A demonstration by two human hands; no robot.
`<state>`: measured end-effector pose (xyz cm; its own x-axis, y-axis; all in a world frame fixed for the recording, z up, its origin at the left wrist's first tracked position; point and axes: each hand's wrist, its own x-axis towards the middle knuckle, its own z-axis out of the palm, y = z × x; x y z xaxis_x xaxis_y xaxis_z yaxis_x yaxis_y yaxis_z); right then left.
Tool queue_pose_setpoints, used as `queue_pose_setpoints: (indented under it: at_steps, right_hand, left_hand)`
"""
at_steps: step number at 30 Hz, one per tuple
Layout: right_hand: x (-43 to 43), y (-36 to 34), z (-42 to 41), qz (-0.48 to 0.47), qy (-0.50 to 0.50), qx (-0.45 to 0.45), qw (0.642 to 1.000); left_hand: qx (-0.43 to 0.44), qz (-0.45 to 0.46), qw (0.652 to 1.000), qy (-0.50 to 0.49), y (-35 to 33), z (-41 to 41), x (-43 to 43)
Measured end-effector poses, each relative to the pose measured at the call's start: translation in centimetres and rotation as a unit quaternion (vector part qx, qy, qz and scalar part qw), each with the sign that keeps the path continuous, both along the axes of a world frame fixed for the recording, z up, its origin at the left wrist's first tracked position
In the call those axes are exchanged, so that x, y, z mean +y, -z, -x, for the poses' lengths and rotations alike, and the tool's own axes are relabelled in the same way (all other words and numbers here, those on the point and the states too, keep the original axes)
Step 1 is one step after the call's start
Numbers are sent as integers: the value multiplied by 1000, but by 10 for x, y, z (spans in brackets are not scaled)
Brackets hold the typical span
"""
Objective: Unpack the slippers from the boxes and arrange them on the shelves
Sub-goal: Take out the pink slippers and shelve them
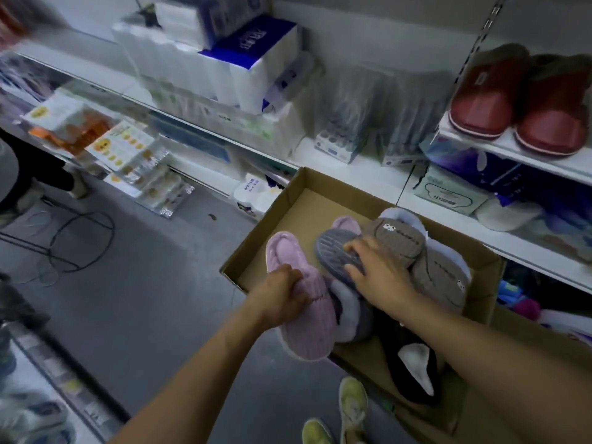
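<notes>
Box [323, 200]: open cardboard, low on the floor before the shelves, its far half bare.

Pink slipper [298, 302]: ribbed, upper facing up, hanging over the box's near-left edge. Your left hand [283, 294] has its grip pinched on the upper near the opening, fingers curled tight.

Grey slipper [338, 256]: sole up, treads showing, lying just right of the pink one, on top of a white-lined pile. Your right hand [379, 275] lies flat on that sole, grip spread, fingers splayed and not closed round anything.

Second pink slipper [344, 224]: only the heel end shows, behind the grey sole.

Brown slippers [426, 261]: two, ribbed, each with a small white patch, stacked at the box's right side and touching your right hand's far edge.

Black slipper [416, 370]: white lining, under your right forearm, at the near end of the box.

Red slippers [519, 100]: a pair on the upper right shelf [544, 161], toes outward, well apart from the box.

Tissue packs [205, 56]: white and blue, piled on the left shelf above the box; clear bagged goods stand beside them.

Yellow-marked packets [128, 155]: leaning in a row at the foot of the left shelf.

Cable [81, 241]: black, looped on the grey floor left of the box.

Shoes [339, 411]: yellow-green, yours, at the bottom edge beside the box.

Another person's leg [32, 174]: far left, blurred.
</notes>
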<state>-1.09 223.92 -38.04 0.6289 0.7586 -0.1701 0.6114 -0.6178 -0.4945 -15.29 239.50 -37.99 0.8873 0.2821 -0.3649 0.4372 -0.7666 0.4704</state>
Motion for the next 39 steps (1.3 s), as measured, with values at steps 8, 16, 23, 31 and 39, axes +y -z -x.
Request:
queue_pose_setpoints:
  at_steps: [8, 16, 23, 31, 39]
  right_hand:
    - [6, 50, -52, 198, -81, -146, 966]
    - [91, 92, -117, 112, -28, 62, 991]
    - [133, 154, -152, 232, -6, 218, 948]
    - [139, 168, -157, 277, 10, 279, 919]
    - [152, 158, -136, 347, -23, 203, 915]
  left_hand:
    - [73, 53, 995, -52, 60, -13, 13]
    - [76, 107, 982, -133, 74, -42, 57]
    - [94, 153, 975, -129, 93, -50, 69]
    - [53, 160, 969, -181, 107, -16, 61]
    - [39, 158, 968, -191, 99, -17, 59]
